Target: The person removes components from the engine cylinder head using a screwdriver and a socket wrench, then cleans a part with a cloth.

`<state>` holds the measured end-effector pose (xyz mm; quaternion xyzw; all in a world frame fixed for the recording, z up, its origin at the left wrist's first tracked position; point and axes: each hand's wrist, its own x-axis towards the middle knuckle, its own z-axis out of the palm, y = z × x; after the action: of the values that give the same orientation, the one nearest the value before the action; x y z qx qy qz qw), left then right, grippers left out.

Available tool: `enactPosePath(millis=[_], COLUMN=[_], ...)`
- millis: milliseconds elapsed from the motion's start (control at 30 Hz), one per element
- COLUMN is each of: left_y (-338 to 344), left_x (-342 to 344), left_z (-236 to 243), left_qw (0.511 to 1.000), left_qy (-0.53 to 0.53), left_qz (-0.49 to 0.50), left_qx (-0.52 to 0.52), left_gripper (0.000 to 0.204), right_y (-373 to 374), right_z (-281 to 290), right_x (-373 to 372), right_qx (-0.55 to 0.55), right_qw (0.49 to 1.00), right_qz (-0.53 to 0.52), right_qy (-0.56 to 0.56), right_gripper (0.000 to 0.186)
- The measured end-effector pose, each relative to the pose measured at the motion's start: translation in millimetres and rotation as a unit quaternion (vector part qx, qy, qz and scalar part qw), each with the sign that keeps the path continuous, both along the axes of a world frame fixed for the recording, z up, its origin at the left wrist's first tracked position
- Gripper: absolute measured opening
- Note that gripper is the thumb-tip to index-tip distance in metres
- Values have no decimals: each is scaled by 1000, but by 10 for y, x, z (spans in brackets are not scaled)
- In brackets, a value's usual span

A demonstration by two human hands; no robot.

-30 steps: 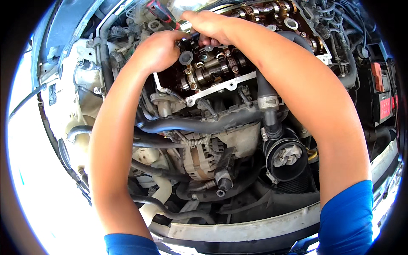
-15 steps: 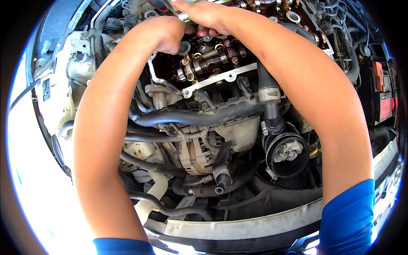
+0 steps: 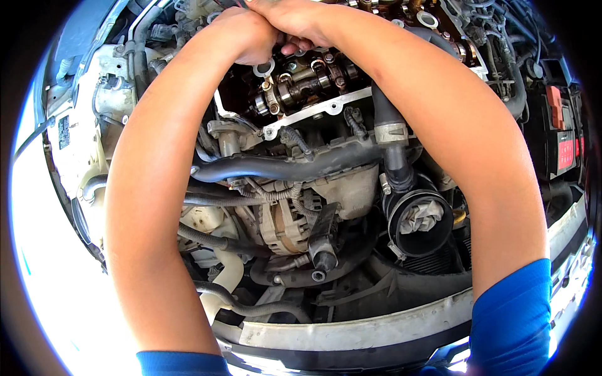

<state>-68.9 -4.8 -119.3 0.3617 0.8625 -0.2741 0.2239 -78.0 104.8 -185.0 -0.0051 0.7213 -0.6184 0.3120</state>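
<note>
Both hands meet at the top edge of the view, over the open top of a car engine. My left hand (image 3: 248, 31) is closed in a fist; what it grips is hidden, though a thin dark and red piece shows just above it. Against it rests my right hand (image 3: 298, 22), fingers curled under and thumb laid toward the left hand; its contents are hidden too. Just below them lie an oily camshaft (image 3: 307, 89) with shiny lobes and a pale round ring (image 3: 264, 67). The cylinder head's bare metal rim (image 3: 333, 108) runs along the near side.
Nearer me are a black hose (image 3: 276, 170), an alternator (image 3: 282, 222) and a round intake duct (image 3: 401, 241) stuffed with crumpled paper (image 3: 422, 217). A battery (image 3: 564, 150) stands at the right. The car's front crossmember (image 3: 357, 323) spans the lower edge.
Both hands have shifted slightly up and left, staying together. A metallic bar and more of the red piece showed between them before; now these are mostly out of sight. The whole view moved slightly.
</note>
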Motion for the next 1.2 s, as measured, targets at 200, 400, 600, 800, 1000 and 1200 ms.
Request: enactPosePath(millis=[200,400,600,800,1000,1200], left_y=[52,-45,-73,-147,-220,-182], left_x=[-46,-72,-123,-229,-166,-28], left_z=[-104,-136,-198,-301,-313,51], left_qw=[997,999,998,997,998,993], left_qy=[7,-9,-14,-18,3,-31], left_qz=[50,46,54,28,39,109], left_qx=[-56,-22,-25,-70,-59,-11], left_gripper=[39,52,63,85,86,82], right_y=[-31,90,853,2156,3092,3453], right_z=[19,452,1497,2254,2535,2540], right_x=[-53,-59,235,1831,3232,3980], right_qx=[46,183,302,320,328,262], right_qw=[998,975,912,913,900,902], right_qz=[16,66,134,54,-152,-224], right_qy=[30,104,244,245,244,262], right_gripper=[79,78,51,23,22,25])
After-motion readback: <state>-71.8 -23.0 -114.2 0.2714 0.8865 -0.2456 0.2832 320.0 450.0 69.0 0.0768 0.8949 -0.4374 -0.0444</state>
